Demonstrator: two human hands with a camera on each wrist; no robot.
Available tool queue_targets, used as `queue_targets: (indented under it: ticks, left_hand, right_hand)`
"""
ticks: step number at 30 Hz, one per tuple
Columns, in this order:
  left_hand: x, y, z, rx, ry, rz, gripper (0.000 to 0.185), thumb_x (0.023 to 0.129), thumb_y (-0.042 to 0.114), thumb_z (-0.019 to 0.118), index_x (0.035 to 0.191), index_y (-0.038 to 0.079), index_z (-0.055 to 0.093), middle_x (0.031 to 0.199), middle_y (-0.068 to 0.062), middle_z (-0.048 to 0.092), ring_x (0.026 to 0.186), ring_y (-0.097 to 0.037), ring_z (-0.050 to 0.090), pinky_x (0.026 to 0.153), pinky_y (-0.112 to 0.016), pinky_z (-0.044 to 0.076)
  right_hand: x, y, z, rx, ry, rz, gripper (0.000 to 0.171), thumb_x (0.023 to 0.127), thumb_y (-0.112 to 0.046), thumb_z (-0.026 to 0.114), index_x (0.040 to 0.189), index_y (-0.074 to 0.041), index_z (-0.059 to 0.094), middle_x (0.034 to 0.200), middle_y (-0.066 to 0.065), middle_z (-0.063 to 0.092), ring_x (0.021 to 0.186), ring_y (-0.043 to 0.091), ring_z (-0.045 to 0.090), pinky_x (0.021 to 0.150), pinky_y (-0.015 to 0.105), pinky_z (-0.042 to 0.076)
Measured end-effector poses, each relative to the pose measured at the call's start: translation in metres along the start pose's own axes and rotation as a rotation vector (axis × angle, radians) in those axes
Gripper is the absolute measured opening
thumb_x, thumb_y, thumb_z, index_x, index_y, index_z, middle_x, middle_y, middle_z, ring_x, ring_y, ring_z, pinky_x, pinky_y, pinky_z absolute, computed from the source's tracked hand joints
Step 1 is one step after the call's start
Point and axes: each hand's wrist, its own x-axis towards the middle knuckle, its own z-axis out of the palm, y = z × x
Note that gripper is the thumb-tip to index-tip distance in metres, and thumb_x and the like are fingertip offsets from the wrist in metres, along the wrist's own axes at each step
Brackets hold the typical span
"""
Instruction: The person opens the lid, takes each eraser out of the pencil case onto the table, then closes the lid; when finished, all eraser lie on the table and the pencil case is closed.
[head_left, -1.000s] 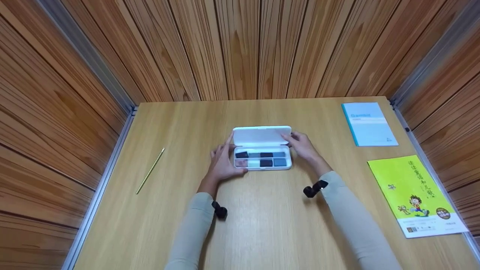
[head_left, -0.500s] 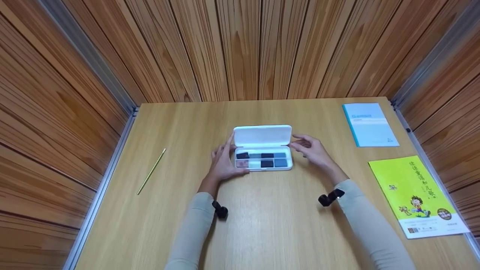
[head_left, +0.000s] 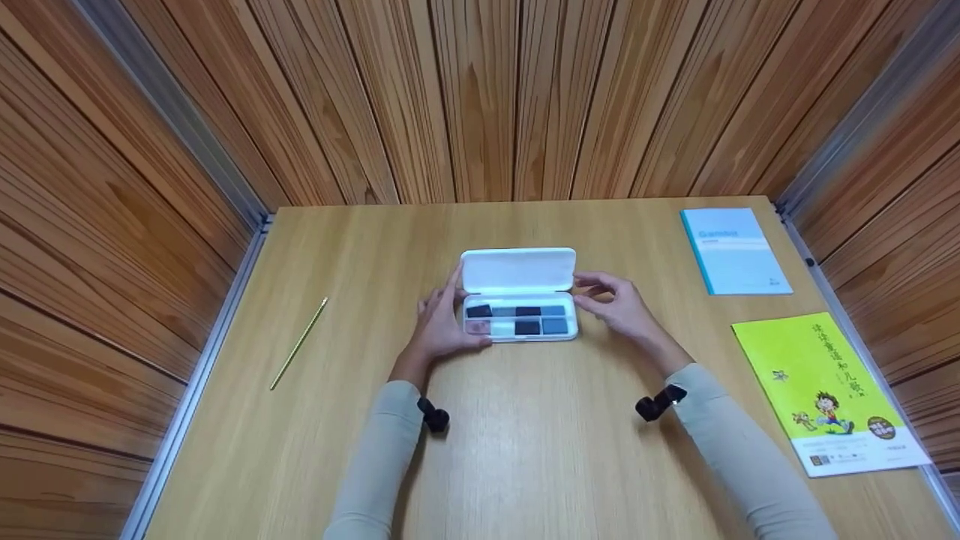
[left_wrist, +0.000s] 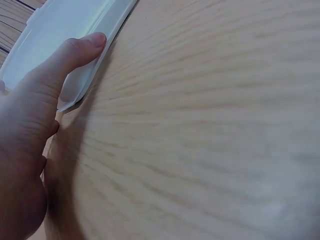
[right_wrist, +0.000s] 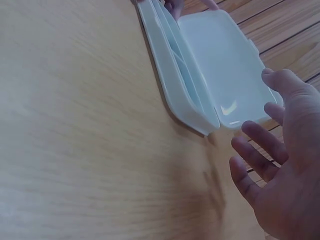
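A white hinged case [head_left: 517,341] lies on the table with its lid [head_left: 517,271] raised and tilted back. Inside, dark, blue and pinkish blocks sit in two rows of compartments. My left hand [head_left: 442,330] grips the case's left end, the thumb over the front edge and the index finger up along the lid's side. In the left wrist view that thumb [left_wrist: 85,50] presses on the rim. My right hand [head_left: 619,304] is beside the right end, fingers loosely bent. In the right wrist view its fingers [right_wrist: 255,157] hold nothing and appear apart from the case.
A thin gold stick [head_left: 298,343] lies on the left of the table [head_left: 525,465]. At the right are a light blue booklet [head_left: 739,259] and, nearer, a green and white book [head_left: 825,382]. Wood-panelled walls [head_left: 495,97] stand behind and on both sides.
My right hand has let go of the lid and drawn off slightly to the right. The lid now leans further back. My left hand keeps its hold on the case's left end.
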Motion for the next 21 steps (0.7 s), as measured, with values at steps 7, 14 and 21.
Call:
queue_targets:
  ticks: [7, 14, 21]
  left_hand:
    - [-0.003, -0.006, -0.004, -0.021, 0.008, 0.006, 0.15, 0.07, 0.053, 0.103, 0.183, 0.033, 0.006, 0.15, -0.01, 0.063, 0.148, -0.033, 0.051, 0.137, -0.066, 0.015]
    - [-0.003, -0.006, -0.001, -0.013, 0.02, -0.009, 0.15, 0.07, 0.055, 0.102, 0.183, 0.039, 0.004, 0.151, -0.007, 0.063, 0.148, -0.03, 0.05, 0.136, -0.064, 0.017]
    - [-0.003, -0.007, 0.003, 0.005, 0.028, -0.003, 0.149, 0.07, 0.054, 0.102, 0.183, 0.037, 0.005, 0.152, -0.006, 0.064, 0.145, -0.03, 0.052, 0.135, -0.064, 0.02]
  right_hand:
    - [0.004, -0.008, 0.012, 0.022, -0.047, -0.024, 0.049, 0.109, -0.014, 0.074, 0.156, -0.007, 0.065, 0.154, 0.022, 0.069, 0.138, 0.044, 0.063, 0.12, 0.061, 0.047]
    - [0.006, -0.003, 0.021, -0.019, -0.089, -0.033, 0.051, 0.107, -0.018, 0.078, 0.156, -0.009, 0.067, 0.153, 0.02, 0.068, 0.137, 0.043, 0.064, 0.114, 0.038, 0.054]
    - [0.009, 0.005, 0.031, -0.044, -0.069, -0.04, 0.047, 0.104, -0.013, 0.08, 0.15, -0.005, 0.071, 0.151, 0.02, 0.07, 0.134, 0.04, 0.062, 0.111, 0.034, 0.049]
